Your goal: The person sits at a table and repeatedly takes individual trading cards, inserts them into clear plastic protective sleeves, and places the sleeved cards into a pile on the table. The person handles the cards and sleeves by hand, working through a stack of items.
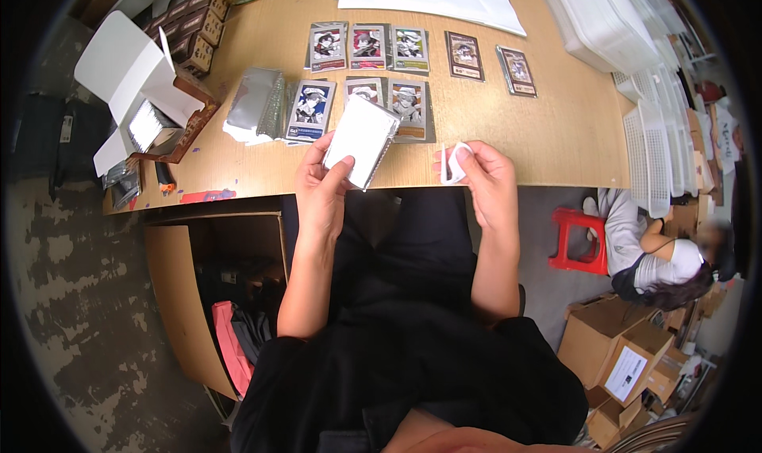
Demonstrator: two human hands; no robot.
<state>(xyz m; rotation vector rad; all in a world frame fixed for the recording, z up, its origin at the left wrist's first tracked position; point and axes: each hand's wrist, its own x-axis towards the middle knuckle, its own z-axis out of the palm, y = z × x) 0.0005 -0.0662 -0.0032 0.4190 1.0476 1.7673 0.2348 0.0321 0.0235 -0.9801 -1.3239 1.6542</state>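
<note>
My left hand (324,176) grips a flat white packet (364,137) above the table's front edge, thumb pressed on its near end. In my right hand (491,173) a small curled white strip (456,164) is pinched between thumb and fingers. Beyond the packet lie illustrated card packs in two rows, among them a blue pack (310,109), an orange-brown pack (408,109) and a red pack (369,47). The packet partly covers one pack (364,87) in the nearer row. Left of them is a stack of grey and clear plastic sleeves (253,101).
Two brown-bordered cards (465,55) lie farther right. An open white-lined carton (128,75) holding packs stands at left, near stacked brown boxes (196,30). White plastic baskets (646,149) line the right edge. Another person (661,262) sits beyond, by a red stool (577,238).
</note>
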